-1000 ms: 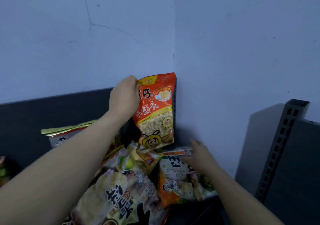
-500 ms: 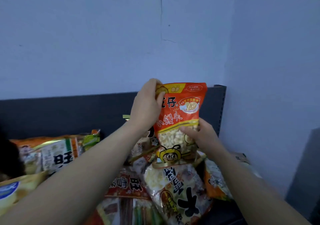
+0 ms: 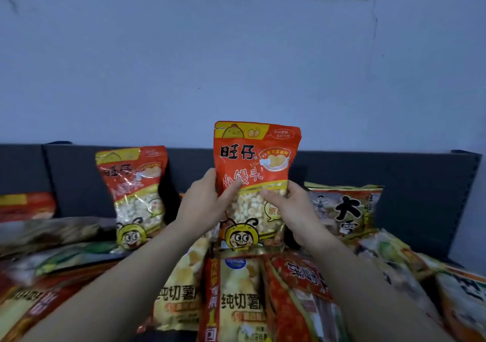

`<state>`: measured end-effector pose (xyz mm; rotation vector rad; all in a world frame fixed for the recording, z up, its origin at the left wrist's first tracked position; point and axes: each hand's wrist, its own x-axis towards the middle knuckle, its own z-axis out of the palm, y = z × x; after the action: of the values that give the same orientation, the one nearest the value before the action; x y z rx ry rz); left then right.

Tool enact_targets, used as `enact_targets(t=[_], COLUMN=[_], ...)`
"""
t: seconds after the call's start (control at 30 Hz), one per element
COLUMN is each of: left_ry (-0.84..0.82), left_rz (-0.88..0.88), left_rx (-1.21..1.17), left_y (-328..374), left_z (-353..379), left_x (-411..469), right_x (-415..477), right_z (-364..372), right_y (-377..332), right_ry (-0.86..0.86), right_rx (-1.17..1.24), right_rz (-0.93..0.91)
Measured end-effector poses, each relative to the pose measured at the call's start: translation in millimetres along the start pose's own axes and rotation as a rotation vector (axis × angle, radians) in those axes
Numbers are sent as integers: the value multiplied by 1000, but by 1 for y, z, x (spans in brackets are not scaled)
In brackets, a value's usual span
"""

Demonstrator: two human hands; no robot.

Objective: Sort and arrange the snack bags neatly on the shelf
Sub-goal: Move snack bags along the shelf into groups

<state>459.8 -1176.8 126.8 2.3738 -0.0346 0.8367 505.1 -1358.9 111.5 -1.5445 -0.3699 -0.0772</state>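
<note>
Head view, left to right. Far left: a blurred red-and-yellow bag lies low against the dark shelf back panel. Below it, a blurred pile of bags lying flat, prints unreadable.

Next: 1 orange bee-mascot bag stands upright, leaning slightly, against the back panel. Clear window shows small pale round snacks.

Centre: a 2nd orange bee-mascot bag, the held bag, same print, upright, face to camera, top edge above the back panel line. Its bottom edge sits at or just above the flat bags below; cannot tell if it touches.

Left hand grips the held bag's left edge, thumb across the front, other fingers behind, hidden. Right hand grips the right edge the same way, thumb on the clear window. Both hands closed on the bag.

Below the hands: 2 yellow chip bags lying flat side by side, then a red bag overlapping to their right.

Right of the right hand: a yellow-and-white bag with a large black character, propped against the back panel. Far right: more flat bags, blurred. Pale wall behind everything.
</note>
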Motion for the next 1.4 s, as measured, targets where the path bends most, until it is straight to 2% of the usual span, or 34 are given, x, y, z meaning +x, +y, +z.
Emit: enact_targets(t=[0.27, 0.4, 0.63, 0.8, 0.9, 1.13, 1.4], left_ry=[86, 38, -194, -269, -278, -144, 52], left_rz=[-141, -271, -418, -481, -453, -430, -300], left_rx=[175, 218, 59, -53, -121, -282, -189], left_y=[-113, -155, -199, -228, -241, -226, -156], left_z=[-85, -107, -108, -101, -96, -91, -121], left_x=[-6, -4, 4, 11, 11, 2, -15], right_x=[22, 35, 48, 51, 55, 48, 23], right_z=[152, 200, 233, 240, 241, 241, 221], right_y=[13, 21, 38, 48, 53, 50, 0], right_ry=[-116, -159, -199, -261, -261, -241, -173], right_rx=[-48, -93, -178, -251, -281, -216, -166], right_rz=[14, 18, 41, 66, 113, 77, -149])
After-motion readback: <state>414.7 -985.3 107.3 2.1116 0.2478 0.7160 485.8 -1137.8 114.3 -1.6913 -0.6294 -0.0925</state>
